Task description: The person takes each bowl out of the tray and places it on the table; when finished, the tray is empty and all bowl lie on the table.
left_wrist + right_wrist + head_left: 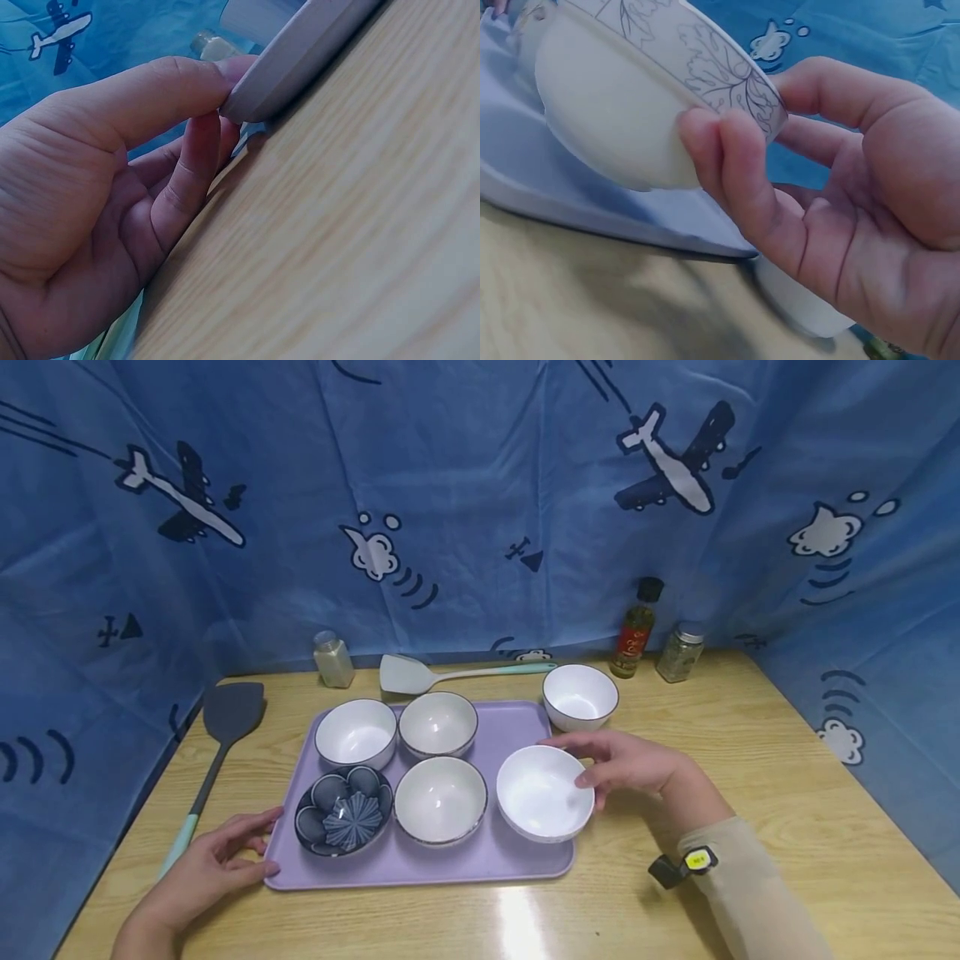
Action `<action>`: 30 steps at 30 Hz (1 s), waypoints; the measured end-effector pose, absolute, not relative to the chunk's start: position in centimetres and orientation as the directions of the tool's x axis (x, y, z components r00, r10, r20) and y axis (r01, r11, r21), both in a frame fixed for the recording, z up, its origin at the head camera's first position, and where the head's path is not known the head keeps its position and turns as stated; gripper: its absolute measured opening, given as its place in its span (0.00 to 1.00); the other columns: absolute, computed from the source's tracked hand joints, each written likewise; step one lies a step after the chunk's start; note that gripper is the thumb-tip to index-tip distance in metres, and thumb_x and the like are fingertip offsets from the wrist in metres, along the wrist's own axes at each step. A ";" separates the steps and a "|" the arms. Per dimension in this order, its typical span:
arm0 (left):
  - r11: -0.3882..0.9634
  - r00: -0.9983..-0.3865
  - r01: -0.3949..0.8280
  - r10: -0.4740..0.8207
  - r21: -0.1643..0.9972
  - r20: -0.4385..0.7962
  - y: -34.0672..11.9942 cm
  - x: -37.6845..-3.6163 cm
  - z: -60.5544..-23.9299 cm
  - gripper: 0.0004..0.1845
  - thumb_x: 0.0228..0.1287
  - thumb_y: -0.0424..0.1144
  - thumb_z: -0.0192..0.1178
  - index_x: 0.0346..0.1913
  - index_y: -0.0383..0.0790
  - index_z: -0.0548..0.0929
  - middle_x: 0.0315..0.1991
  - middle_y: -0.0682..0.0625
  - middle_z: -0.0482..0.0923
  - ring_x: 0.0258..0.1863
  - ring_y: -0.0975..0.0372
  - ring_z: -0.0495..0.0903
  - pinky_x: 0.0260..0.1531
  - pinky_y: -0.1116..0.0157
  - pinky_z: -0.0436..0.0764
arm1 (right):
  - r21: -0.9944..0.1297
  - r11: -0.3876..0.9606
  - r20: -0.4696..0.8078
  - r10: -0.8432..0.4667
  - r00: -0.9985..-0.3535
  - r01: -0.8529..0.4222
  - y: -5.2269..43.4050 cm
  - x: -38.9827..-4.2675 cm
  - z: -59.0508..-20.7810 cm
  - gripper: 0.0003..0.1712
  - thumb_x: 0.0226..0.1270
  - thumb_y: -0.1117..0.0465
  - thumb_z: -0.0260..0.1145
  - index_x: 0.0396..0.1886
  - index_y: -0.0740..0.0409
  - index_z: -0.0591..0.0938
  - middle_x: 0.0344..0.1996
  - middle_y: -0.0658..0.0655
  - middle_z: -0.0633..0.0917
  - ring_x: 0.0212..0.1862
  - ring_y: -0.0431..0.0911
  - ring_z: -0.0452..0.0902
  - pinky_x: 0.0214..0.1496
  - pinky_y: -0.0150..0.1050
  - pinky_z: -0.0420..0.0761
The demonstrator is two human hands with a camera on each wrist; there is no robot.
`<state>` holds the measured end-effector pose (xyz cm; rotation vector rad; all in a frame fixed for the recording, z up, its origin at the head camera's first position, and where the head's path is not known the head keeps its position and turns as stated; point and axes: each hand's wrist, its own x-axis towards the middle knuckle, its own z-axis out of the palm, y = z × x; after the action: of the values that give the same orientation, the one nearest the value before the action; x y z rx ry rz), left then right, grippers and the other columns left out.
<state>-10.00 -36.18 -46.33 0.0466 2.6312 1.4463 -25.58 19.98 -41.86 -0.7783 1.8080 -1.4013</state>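
My right hand [630, 766] pinches the rim of a white bowl [545, 793] over the right end of a lilac tray [510, 735]. In the right wrist view, this bowl [615, 112] shows a leaf-pattern band and sits raised and tilted, thumb and fingers on either side of its wall. With thumb and fingertips, my left hand [206, 868] grips the tray's left edge [277, 82]. On the tray stand a dark blue patterned bowl [345, 814], a white bowl [356, 733] and two off-white bowls, one behind [438, 727] and one in front [441, 802].
Another white bowl [580, 697] stands beyond the tray's back right corner. Along the back are a small jar [333, 660], a pale spatula [408, 675], an oil bottle [635, 635] and a spice jar [681, 653]. A dark spatula [232, 710] lies left. Blue curtains hang behind.
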 end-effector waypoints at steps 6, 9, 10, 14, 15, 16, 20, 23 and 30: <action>0.520 -0.990 -0.038 0.097 0.853 -0.103 -36.1 -9.9 -46.4 0.38 0.59 0.39 0.72 0.71 0.37 0.71 0.55 0.58 0.74 0.44 0.69 0.78 0.42 0.74 0.78 | -0.983 0.178 -0.109 -0.790 -0.603 -0.055 21.5 -25.8 -40.9 0.37 0.66 0.69 0.64 0.74 0.63 0.65 0.64 0.56 0.75 0.30 0.45 0.83 0.30 0.44 0.86; 0.518 -0.989 -0.049 0.094 0.854 -0.114 -36.2 -9.9 -46.4 0.38 0.59 0.39 0.72 0.71 0.36 0.70 0.54 0.56 0.75 0.44 0.69 0.78 0.42 0.74 0.78 | -0.986 0.157 -0.084 -0.766 -0.637 -0.059 22.5 -25.9 -40.8 0.36 0.67 0.71 0.63 0.74 0.64 0.65 0.63 0.52 0.76 0.30 0.46 0.83 0.31 0.45 0.86; 0.517 -0.988 -0.059 0.091 0.854 -0.123 -36.2 -9.9 -46.4 0.38 0.59 0.39 0.72 0.71 0.37 0.70 0.55 0.55 0.75 0.45 0.69 0.78 0.43 0.73 0.78 | -0.987 0.155 -0.085 -0.755 -0.650 -0.050 22.9 -25.9 -40.7 0.36 0.67 0.71 0.62 0.74 0.63 0.65 0.62 0.51 0.76 0.31 0.46 0.83 0.31 0.45 0.86; 0.524 -0.983 -0.098 0.079 0.846 -0.163 -36.2 -10.0 -46.5 0.38 0.59 0.41 0.72 0.72 0.39 0.69 0.56 0.49 0.74 0.45 0.69 0.77 0.42 0.72 0.79 | -0.987 0.161 -0.108 -0.706 -0.700 -0.009 24.1 -26.0 -40.5 0.35 0.68 0.71 0.61 0.74 0.56 0.67 0.63 0.50 0.74 0.29 0.46 0.83 0.33 0.44 0.86; 0.523 -0.982 -0.106 0.077 0.846 -0.171 -36.2 -10.0 -46.5 0.39 0.59 0.41 0.72 0.72 0.39 0.69 0.56 0.48 0.74 0.45 0.69 0.77 0.42 0.72 0.79 | -0.987 0.161 -0.112 -0.695 -0.711 -0.002 24.4 -26.1 -40.4 0.35 0.68 0.71 0.61 0.74 0.55 0.67 0.63 0.51 0.74 0.29 0.45 0.83 0.33 0.44 0.86; 0.523 -0.981 -0.111 0.076 0.845 -0.176 -36.2 -10.0 -46.5 0.39 0.59 0.41 0.72 0.72 0.39 0.69 0.56 0.47 0.74 0.45 0.69 0.77 0.42 0.72 0.80 | -0.987 0.163 -0.116 -0.683 -0.721 0.005 24.7 -26.1 -40.3 0.35 0.68 0.71 0.61 0.74 0.54 0.67 0.63 0.51 0.74 0.29 0.45 0.82 0.33 0.43 0.86; 0.522 -0.981 -0.114 0.074 0.845 -0.177 -36.3 -10.1 -46.5 0.39 0.59 0.41 0.72 0.72 0.39 0.69 0.55 0.46 0.73 0.45 0.69 0.77 0.42 0.72 0.80 | -0.987 0.159 -0.122 -0.630 -0.767 0.026 25.8 -26.2 -39.8 0.35 0.69 0.70 0.61 0.75 0.52 0.66 0.61 0.52 0.76 0.31 0.45 0.82 0.34 0.40 0.86; 0.521 -0.983 -0.105 0.077 0.847 -0.169 -36.3 -10.1 -46.5 0.38 0.59 0.41 0.72 0.72 0.38 0.69 0.54 0.47 0.74 0.44 0.69 0.77 0.42 0.72 0.80 | -0.989 0.142 -0.117 -0.579 -0.807 0.041 26.6 -26.2 -39.3 0.35 0.69 0.70 0.61 0.75 0.51 0.66 0.60 0.50 0.78 0.36 0.46 0.84 0.35 0.40 0.86; 0.496 -0.983 -0.098 0.090 0.863 -0.163 -36.4 -10.1 -46.4 0.39 0.60 0.39 0.71 0.72 0.36 0.68 0.53 0.51 0.75 0.45 0.69 0.77 0.42 0.72 0.80 | -0.996 0.048 -0.087 -0.449 -0.889 0.073 28.6 -26.4 -38.4 0.31 0.73 0.70 0.59 0.72 0.48 0.68 0.54 0.50 0.79 0.37 0.43 0.86 0.39 0.37 0.86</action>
<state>-10.07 -36.37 -46.42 -0.0063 2.5513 1.4896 -26.37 28.59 -38.40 -0.3777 1.9573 -1.8987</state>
